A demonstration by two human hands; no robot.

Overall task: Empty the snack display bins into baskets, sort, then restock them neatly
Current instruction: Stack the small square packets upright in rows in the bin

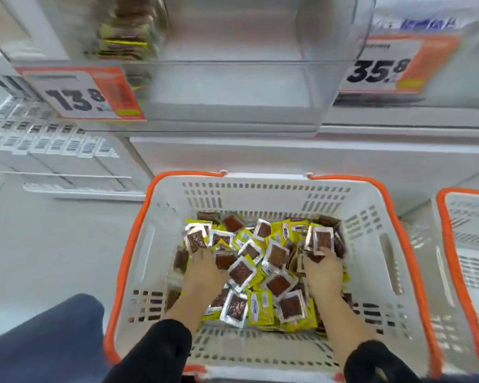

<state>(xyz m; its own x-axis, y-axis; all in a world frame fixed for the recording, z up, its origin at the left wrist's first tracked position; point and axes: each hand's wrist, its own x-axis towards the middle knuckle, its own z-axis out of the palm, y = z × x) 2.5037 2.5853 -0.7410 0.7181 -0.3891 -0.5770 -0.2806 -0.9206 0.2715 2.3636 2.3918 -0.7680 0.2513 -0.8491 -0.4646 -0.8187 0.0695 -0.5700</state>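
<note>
A white basket with orange handles (263, 192) stands on the floor below the shelf, holding a heap of small snack packets (263, 261), yellow and clear with brown contents. Both my hands are down in the heap. My left hand (205, 268) grips a small stack of packets (197, 239) at the heap's left side. My right hand (320, 268) holds another small stack (322, 240) at the right side. Above, the clear display bin (233, 64) has no packets in its middle section, and stacked packets (127, 31) stand in its left section.
A second white and orange basket (454, 244) stands at the right edge. Price tags reading 13.8 (80, 92) and 35.8 (382, 69) hang on the bin fronts. White barcoded boxes (53, 145) fill the lower left shelf. My knee in dark trousers (53, 335) is at the lower left.
</note>
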